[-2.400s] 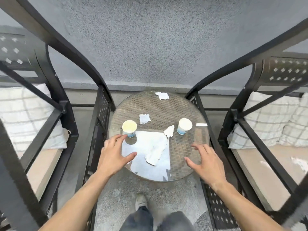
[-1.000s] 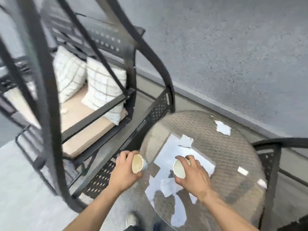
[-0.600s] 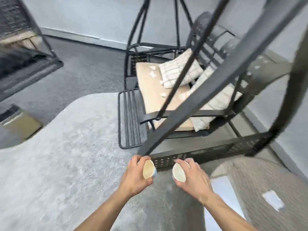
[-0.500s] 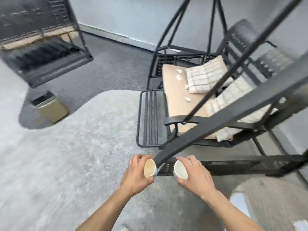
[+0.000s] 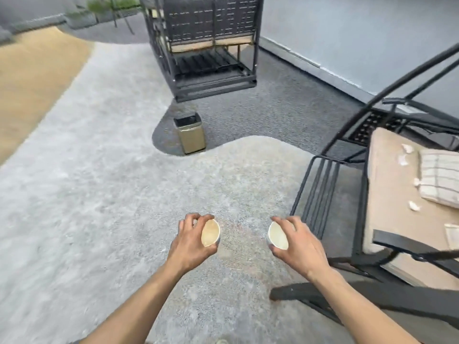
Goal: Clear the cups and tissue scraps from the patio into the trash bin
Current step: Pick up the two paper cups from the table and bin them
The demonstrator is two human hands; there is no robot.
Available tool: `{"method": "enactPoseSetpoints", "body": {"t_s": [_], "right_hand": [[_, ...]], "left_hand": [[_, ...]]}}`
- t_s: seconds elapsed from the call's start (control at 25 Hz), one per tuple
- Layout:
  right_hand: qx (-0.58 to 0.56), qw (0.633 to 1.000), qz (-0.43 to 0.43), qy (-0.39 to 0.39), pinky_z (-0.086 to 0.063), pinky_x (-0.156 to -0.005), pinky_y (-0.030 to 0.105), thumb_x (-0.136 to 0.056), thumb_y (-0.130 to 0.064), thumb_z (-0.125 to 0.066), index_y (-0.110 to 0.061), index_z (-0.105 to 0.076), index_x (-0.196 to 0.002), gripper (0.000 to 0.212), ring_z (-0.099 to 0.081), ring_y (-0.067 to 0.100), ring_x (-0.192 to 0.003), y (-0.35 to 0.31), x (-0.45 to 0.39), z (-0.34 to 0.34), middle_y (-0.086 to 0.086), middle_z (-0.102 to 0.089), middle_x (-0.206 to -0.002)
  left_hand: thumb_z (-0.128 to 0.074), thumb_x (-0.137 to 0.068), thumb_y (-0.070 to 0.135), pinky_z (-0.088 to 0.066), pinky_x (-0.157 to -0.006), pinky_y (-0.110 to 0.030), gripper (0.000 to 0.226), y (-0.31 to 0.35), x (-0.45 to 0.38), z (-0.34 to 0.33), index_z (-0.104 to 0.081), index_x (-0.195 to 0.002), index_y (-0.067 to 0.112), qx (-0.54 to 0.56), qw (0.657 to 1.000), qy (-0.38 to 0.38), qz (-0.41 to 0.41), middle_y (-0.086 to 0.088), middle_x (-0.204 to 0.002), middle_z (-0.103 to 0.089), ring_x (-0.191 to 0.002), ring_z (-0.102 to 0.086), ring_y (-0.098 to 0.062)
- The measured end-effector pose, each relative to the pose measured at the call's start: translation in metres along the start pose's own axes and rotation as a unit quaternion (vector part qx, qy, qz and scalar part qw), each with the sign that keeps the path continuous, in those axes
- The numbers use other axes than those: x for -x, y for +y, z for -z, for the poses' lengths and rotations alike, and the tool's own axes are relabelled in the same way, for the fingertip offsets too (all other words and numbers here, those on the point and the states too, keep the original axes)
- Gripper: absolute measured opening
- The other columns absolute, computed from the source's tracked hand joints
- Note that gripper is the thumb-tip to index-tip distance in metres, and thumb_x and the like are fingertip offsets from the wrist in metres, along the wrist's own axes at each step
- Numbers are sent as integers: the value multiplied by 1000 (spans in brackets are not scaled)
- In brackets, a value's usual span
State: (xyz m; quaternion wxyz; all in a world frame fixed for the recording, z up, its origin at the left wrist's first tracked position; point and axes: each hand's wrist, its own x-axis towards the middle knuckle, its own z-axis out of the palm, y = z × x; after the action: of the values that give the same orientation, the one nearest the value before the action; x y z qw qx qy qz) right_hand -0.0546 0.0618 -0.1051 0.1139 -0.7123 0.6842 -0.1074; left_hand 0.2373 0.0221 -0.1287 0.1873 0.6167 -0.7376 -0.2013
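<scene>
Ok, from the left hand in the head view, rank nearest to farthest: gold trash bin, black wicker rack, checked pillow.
1. Gold trash bin, straight ahead on the dark floor.
2. Checked pillow, far right on the swing seat.
3. Black wicker rack, beyond the bin.

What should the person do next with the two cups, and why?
Probably step forward toward the trash bin. The left hand holds one cup and the right hand holds the other cup, so both hands are full, and the bin stands ahead across the pale floor, out of arm's reach. Its dark top looks open.
</scene>
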Motion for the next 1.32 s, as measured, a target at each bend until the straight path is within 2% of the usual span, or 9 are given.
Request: {"method": "enactPoseSetpoints", "body": {"t_s": [0.16,0.36,0.44,0.8,1.08,1.32], "right_hand": [[-17,998,49,-19,-52,-84,38,-74,-61,-58,-48,-27,-135,70,-50,19,-114,-32,-64,-12,-8,-43,-128],[-33,995,96,-17,-49,-87,41,-74,-61,-59,-52,-25,-134,69,-49,19,-115,-44,-148,-23,-9,-42,-129],[-37,993,113,-16,-49,-86,40,-74,-59,-61,-51,-26,-134,70,-48,19,-116,-42,-187,-22,-8,-41,-130],[-34,990,130,-29,-48,-82,40,-71,-56,-62,-51,-26,-133,72,-49,19,-116,4,-347,8,-9,-42,-130],[-41,988,143,-46,-50,-84,40,-73,-57,-61,-48,-27,-136,73,-47,19,-119,-3,-451,-2,-9,-41,-132],[-34,986,153,-52,-51,-83,41,-74,-58,-60,-50,-23,-135,72,-49,18,-117,-46,-562,-28,-11,-40,-132]], "left_hand": [[-68,-72,57,-49,-86,-39,67,-43,-20,29,-40,-131,45,8,997,45,54,10,-125,-30,-120,-33,-14],[-65,-70,63,-47,-76,-35,66,-66,-61,44,-37,-129,50,2,992,79,101,15,-123,-29,-116,-31,-9],[-66,-70,64,-47,-74,-34,66,-68,-87,48,-36,-128,51,2,990,92,110,15,-123,-30,-116,-31,-7],[-68,-71,61,-48,-82,-39,67,-50,-227,45,-39,-130,49,24,978,116,174,13,-126,-31,-118,-31,-9],[-68,-71,63,-45,-80,-35,68,-77,-314,54,-39,-130,48,29,974,126,184,13,-123,-32,-116,-30,-6],[-71,-71,57,-47,-81,-35,68,-146,-411,77,-39,-131,48,32,975,131,179,13,-124,-32,-117,-32,-9]]}}
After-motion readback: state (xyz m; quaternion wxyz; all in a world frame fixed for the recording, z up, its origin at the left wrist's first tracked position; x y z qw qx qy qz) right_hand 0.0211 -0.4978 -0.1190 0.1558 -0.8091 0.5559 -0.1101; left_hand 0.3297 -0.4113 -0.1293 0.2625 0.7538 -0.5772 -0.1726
